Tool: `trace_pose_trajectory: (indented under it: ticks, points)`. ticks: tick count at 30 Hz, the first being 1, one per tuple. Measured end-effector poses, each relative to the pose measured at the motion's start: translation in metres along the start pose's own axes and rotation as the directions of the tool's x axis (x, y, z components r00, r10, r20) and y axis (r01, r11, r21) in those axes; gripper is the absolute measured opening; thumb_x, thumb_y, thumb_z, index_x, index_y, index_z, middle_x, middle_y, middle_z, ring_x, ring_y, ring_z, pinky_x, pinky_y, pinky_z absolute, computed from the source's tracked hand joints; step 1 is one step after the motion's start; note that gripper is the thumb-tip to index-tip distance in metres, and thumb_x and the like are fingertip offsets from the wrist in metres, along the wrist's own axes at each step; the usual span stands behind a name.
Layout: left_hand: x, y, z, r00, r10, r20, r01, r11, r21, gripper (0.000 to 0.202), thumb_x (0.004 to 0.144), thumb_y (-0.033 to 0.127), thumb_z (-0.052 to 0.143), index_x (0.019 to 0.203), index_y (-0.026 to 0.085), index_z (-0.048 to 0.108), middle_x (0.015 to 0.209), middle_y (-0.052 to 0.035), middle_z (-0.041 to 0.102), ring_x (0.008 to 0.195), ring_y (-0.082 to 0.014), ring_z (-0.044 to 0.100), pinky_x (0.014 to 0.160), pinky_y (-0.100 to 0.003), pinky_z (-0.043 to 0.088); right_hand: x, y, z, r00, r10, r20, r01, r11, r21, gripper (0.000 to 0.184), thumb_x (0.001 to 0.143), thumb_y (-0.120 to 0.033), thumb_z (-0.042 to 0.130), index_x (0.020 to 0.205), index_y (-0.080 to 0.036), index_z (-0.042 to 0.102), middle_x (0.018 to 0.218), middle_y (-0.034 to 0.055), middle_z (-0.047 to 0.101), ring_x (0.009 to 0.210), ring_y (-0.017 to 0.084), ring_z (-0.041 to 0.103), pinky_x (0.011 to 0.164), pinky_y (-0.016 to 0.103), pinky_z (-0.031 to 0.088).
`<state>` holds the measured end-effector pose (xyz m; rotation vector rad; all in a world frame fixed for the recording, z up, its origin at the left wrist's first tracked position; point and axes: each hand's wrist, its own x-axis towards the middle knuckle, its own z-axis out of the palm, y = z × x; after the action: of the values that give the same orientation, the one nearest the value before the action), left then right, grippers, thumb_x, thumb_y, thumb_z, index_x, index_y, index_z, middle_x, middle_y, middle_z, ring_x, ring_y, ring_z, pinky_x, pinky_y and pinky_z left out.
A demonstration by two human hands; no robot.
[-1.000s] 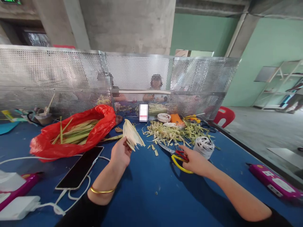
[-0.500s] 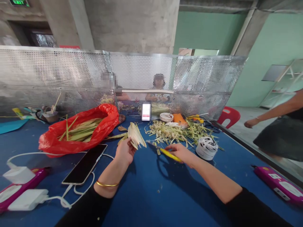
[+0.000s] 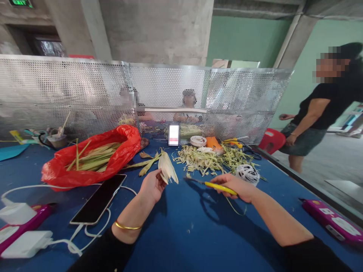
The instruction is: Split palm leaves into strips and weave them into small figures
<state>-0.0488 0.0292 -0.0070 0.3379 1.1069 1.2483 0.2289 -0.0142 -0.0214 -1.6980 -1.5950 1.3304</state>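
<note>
My left hand point(image 3: 154, 186) is closed, pinching a pale corn husk point(image 3: 167, 166) by its lower left side; the husk fans out up and to the right. In my right hand point(image 3: 231, 185) is a pair of yellow-handled scissors point(image 3: 218, 187), its dark blades pointing left toward the husk but apart from it. A thin strand point(image 3: 235, 207) hangs below my right hand. Behind the held husk lie more greenish husk strips point(image 3: 147, 166). A pile of trimmed husk scraps point(image 3: 198, 160) spreads beyond the scissors.
To the left are a red plastic bag point(image 3: 62, 177) of husks, a phone point(image 3: 99, 200) with white cables, and chargers point(image 3: 28, 241). A white twine ball point(image 3: 248, 173) sits near my right wrist. A perforated metal screen point(image 3: 170, 83) stands behind. One person point(image 3: 323, 102) stands at the right.
My right hand and the scissors have moved right, away from the husk, with a strand now hanging below. The held husk has shifted slightly right and down. The person at right has come further into view.
</note>
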Motion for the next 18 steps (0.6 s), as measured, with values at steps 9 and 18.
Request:
trace_pose_trajectory:
  ticks: [9,18]
  points:
    - [-0.006,-0.001,0.002,0.999,-0.027,0.045,0.026,1.000,0.016,0.021,0.086,0.012,0.047,0.071,0.010,0.061,0.051,-0.0013,0.060,0.038,-0.0087,0.054,0.037,-0.018,0.042,-0.014,-0.013,0.008,0.919,-0.258,-0.299,0.228,0.965,-0.133,0.053,0.073,-0.033,0.062,0.123,-0.018,0.055,0.094,0.0053,0.068,0.080,0.020,0.064,0.068,0.030,0.050]
    - [-0.004,-0.005,0.002,0.997,-0.053,0.061,0.051,0.998,0.030,0.019,0.086,0.012,0.047,0.072,0.011,0.059,0.052,-0.0011,0.059,0.040,-0.0085,0.054,0.039,-0.018,0.043,-0.091,0.029,0.003,0.936,-0.206,-0.286,0.066,0.900,-0.432,0.078,0.067,-0.047,0.070,0.137,-0.026,0.042,0.136,0.0109,0.051,0.116,0.032,0.055,0.092,0.039,0.048]
